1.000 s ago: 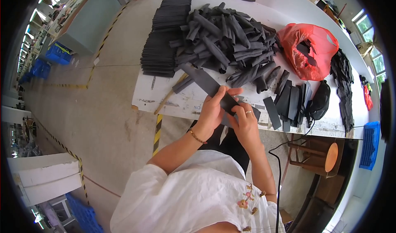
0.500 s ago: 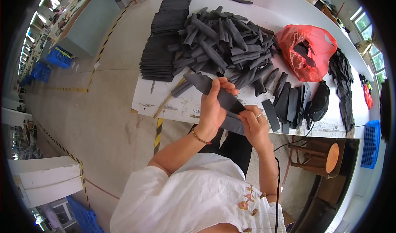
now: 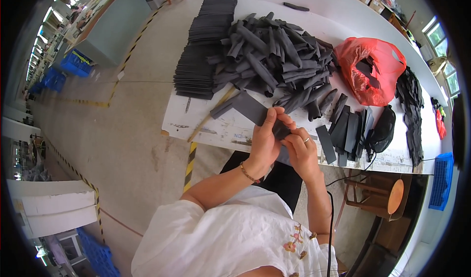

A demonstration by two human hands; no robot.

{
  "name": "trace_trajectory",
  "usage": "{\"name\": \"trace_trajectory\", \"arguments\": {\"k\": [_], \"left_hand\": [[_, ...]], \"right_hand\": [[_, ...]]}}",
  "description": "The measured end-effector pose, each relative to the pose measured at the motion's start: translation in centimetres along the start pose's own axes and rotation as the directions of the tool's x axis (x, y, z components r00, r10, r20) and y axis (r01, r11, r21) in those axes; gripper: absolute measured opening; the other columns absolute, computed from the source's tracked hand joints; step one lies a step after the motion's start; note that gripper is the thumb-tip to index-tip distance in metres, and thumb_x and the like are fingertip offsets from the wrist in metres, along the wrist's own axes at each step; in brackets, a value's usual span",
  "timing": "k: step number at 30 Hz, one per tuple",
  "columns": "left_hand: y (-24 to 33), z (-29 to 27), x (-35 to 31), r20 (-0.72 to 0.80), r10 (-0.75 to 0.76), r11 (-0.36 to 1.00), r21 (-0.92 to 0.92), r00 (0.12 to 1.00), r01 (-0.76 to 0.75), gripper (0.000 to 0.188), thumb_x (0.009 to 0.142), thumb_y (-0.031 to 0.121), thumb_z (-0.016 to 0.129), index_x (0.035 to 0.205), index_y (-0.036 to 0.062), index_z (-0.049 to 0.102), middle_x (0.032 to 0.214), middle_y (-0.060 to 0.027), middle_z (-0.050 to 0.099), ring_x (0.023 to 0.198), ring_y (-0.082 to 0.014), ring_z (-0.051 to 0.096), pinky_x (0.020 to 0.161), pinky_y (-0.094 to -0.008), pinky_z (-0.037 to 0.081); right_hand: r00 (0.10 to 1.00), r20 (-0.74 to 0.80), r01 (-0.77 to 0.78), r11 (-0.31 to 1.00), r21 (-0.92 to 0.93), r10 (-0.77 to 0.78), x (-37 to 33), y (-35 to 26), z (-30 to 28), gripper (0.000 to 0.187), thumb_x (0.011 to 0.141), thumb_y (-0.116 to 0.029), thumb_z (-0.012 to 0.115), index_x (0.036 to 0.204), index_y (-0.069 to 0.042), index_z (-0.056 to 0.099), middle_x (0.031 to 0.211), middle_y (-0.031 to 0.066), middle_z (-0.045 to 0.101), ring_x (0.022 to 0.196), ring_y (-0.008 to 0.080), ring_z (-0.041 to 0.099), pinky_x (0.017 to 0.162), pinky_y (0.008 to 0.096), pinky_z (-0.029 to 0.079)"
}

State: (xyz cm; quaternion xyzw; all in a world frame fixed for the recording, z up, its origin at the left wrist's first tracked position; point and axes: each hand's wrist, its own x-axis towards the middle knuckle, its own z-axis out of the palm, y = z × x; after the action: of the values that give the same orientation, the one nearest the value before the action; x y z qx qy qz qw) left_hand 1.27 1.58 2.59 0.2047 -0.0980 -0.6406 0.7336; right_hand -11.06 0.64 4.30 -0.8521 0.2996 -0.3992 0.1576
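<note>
A flat dark grey fabric strip (image 3: 251, 109) is held between my two hands over the table's near edge. My left hand (image 3: 266, 139) is closed around its middle, thumb on top, and the far end sticks out to the upper left. At the near end, my right hand (image 3: 301, 152) pinches the strip, its fingers close to those of the left. Some grey fabric (image 3: 283, 154) shows below, between the hands; whether it belongs to the strip I cannot tell. Beyond lies a heap of rolled dark fabric pieces (image 3: 277, 49), beside a long row of stacked flat black pieces (image 3: 197, 63).
On the white table (image 3: 171, 115) a thin wooden stick (image 3: 208, 117) lies left of my hands. To the right are loose black strips (image 3: 343, 132), a black pouch (image 3: 383, 130) and a red plastic bag (image 3: 368, 78). A wooden stool (image 3: 394, 196) stands under the table's right side.
My hands have come closer together, and less of the strip shows between them. Its far end now lies flatter and extends further past my left hand. The whole view has shifted slightly.
</note>
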Motion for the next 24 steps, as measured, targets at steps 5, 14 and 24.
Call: {"name": "trace_trajectory", "arguments": {"k": [5, 14, 24], "left_hand": [[0.08, 0.28, -0.11, 0.024, 0.025, 0.999, 0.024, 0.999, -0.025, 0.031, 0.098, 0.034, 0.053, 0.105, 0.0034, 0.056, 0.082, -0.0064, 0.062, 0.078, -0.019, 0.062, 0.076, -0.0318, 0.051], [0.41, 0.17, -0.24, 0.034, 0.015, 1.0, -0.019, 0.999, -0.014, 0.029, 0.099, 0.032, 0.052, 0.104, 0.0032, 0.056, 0.081, -0.0058, 0.061, 0.076, -0.0185, 0.06, 0.076, -0.0311, 0.05], [0.4, -0.12, -0.17, 0.018, 0.0, 0.999, -0.048, 1.0, 0.001, 0.028, 0.099, 0.03, 0.052, 0.103, 0.0032, 0.057, 0.078, -0.0047, 0.06, 0.075, -0.0174, 0.059, 0.076, -0.0308, 0.05]], "right_hand": [[0.999, -0.04, -0.006, 0.999, 0.04, 0.008, 0.32, -0.27, 0.18, 0.02, 0.073, 0.007, 0.07, 0.085, 0.0, 0.057, 0.083, 0.0128, 0.055, 0.07, 0.0316, 0.057, 0.058, 0.0382, 0.046], [1.0, -0.001, -0.024, 0.999, 0.039, 0.024, 0.6, -0.64, 0.36, 0.017, 0.075, 0.005, 0.069, 0.085, -0.001, 0.057, 0.081, 0.0131, 0.053, 0.069, 0.0316, 0.056, 0.058, 0.0376, 0.045], [0.999, 0.02, -0.032, 0.999, 0.039, 0.031, 0.86, -0.74, 0.72, 0.015, 0.076, 0.005, 0.067, 0.085, -0.001, 0.057, 0.082, 0.0133, 0.053, 0.071, 0.032, 0.056, 0.06, 0.0384, 0.045]]}}
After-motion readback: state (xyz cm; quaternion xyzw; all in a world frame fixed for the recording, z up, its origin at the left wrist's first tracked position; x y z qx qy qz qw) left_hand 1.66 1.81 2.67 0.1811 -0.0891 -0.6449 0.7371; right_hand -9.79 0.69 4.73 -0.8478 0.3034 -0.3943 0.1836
